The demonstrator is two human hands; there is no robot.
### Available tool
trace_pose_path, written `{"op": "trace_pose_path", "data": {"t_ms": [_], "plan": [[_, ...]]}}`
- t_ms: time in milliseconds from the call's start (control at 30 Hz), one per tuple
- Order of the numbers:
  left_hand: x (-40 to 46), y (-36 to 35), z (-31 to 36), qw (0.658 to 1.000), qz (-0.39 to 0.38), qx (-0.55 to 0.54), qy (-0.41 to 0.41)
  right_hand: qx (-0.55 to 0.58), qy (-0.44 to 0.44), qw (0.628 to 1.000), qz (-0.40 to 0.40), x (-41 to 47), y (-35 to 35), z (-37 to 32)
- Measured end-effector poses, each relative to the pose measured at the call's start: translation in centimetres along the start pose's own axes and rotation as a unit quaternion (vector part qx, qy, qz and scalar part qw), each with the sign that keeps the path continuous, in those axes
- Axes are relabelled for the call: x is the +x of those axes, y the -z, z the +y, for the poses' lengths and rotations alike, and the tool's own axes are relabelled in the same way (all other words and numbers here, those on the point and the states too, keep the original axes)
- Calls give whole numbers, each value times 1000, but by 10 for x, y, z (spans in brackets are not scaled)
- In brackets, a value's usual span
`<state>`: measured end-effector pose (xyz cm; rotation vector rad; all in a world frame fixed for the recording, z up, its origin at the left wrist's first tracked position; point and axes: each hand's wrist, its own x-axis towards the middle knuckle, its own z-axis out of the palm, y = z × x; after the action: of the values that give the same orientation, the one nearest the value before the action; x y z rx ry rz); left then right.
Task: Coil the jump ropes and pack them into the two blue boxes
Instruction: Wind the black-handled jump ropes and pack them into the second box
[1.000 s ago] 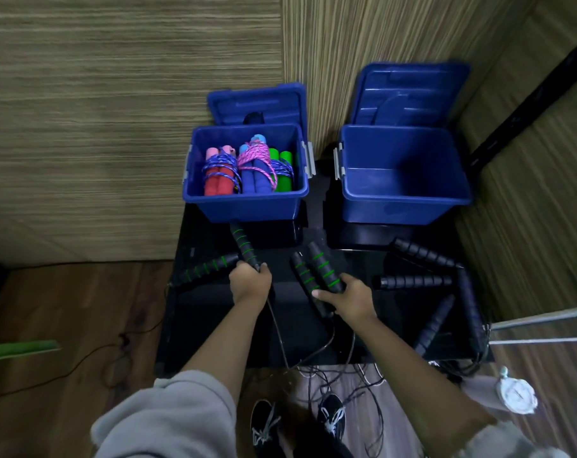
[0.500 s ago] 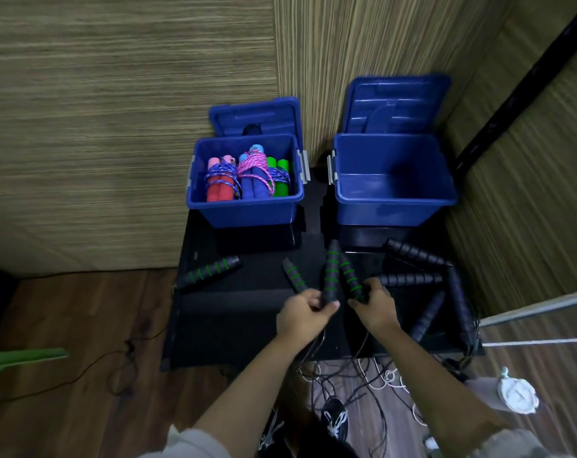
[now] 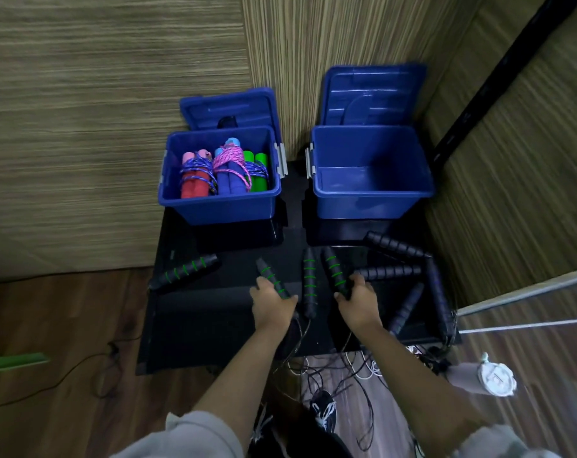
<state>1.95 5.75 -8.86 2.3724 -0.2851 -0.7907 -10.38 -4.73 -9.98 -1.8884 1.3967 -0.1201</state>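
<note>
Altogether four green-ringed handles [image 3: 308, 281], two boxes [image 3: 373, 175].

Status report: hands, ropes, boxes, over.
Left hand and right hand each grip a green-ringed handle. Left box holds three coiled ropes; right box empty. Cords tangled below.

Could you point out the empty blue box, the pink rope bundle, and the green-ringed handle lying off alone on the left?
Empty blue plastic box [image 3: 373, 206], head view, front wall.
Pink braided rope bundle [image 3: 232, 160], head view, wound rope.
Lone black foam handle with green rings [image 3: 184, 271], head view, mid-grip.
</note>
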Motion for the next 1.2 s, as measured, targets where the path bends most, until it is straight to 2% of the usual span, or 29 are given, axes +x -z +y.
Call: {"op": "trace_pose_path", "data": {"t_ms": [100,167,233,300,367,433,567,667,833,967,1100,1200], "plan": [[10,12,-9,994,33,-106,-17,-23,4,1000,-4,-2,-2,-2],[15,24,-18,987,49,-150,-24,-91,17,995,21,-6,-4,-4],[15,32,-24,982,13,-187,-9,-168,100,978,67,-10,-9,-9],[14,34,-28,977,-26,-211,-9,-181,201,961,51,-14,-18,-22],[11,33,-29,970,-51,-238,-14,-148,207,966,-41,-21,-29,-37],[8,34,-29,964,-64,-259,-11,-75,145,979,-123,-22,-38,-47],[10,43,-36,959,-53,-277,1,-39,151,976,-154,-19,-48,-52],[12,54,-39,957,-23,-290,5,-17,137,984,-116,-17,-48,-52],[10,95,-32,915,29,-400,29,73,114,991,-25,-15,-31,-50],[11,119,-38,915,52,-399,10,139,127,982,-9,-18,-18,-54],[15,127,-39,916,49,-398,20,172,182,968,0,-30,-8,-69],[16,132,-38,923,62,-379,-21,196,203,959,0,-36,-2,-81]]}}
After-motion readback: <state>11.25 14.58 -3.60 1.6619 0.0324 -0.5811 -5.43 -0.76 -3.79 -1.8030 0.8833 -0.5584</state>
